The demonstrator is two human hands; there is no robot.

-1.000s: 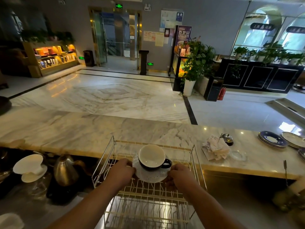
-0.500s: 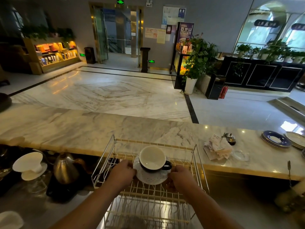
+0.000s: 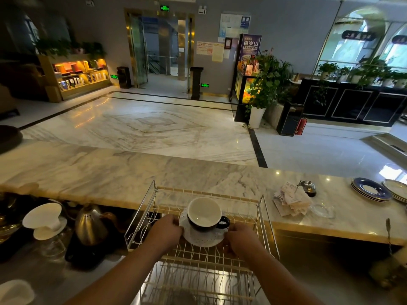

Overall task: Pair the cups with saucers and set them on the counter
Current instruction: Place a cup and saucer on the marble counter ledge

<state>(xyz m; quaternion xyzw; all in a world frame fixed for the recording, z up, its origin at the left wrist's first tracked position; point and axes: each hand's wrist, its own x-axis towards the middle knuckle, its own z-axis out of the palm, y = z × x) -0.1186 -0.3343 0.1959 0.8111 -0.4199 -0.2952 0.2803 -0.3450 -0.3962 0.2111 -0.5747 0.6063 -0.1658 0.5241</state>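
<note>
Saucer (image 3: 201,241) bearing cup (image 3: 203,211), clasped at its rim by left grip (image 3: 167,230) and right grip (image 3: 241,238), should travel level onto worktop (image 3: 110,172) beyond.

The hall is dim. Daylight enters through the arched glass windows (image 3: 361,40) at far right; a warm orange glow comes from the lit wooden display shelf (image 3: 81,73) at far left. The polished pale marble floor (image 3: 154,128) carries soft glare, and small glints dot the veined marble table (image 3: 110,172). The near left lies in shadow. Wide-angle bending curves the soft edges.
</note>
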